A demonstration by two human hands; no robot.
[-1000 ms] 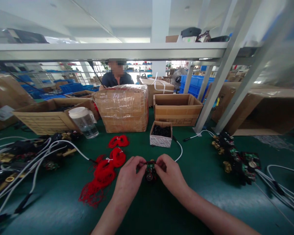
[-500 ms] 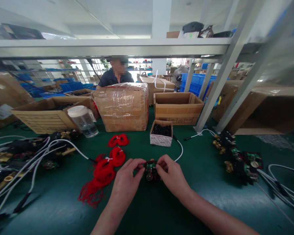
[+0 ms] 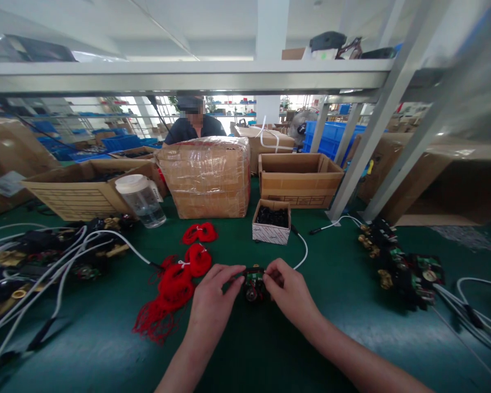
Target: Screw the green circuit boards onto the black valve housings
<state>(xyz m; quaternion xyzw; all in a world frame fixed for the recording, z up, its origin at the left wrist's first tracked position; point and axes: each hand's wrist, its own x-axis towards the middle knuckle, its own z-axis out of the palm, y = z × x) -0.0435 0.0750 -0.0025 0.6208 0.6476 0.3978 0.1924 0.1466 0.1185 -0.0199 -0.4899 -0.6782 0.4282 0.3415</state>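
A small black assembly with a green circuit board sits on the green table before me, its white cable running off behind. My left hand pinches its left upper edge between thumb and fingers. On the opposite side, my right hand grips the right edge with bent fingertips. Whatever small part may lie under the fingertips is hidden. Bundles of red wire lie left of my left hand. Just beyond the assembly stands a small white box filled with black parts.
Similar assemblies with brass fittings and white cables lie at left and right. Behind stand a water jug, a taped carton and an open carton. A metal frame rises at right. Another person sits beyond the cartons.
The view has shifted slightly. Both hands keep nearly the same hold on the circuit board assembly. The person across has lowered and turned their head a little.
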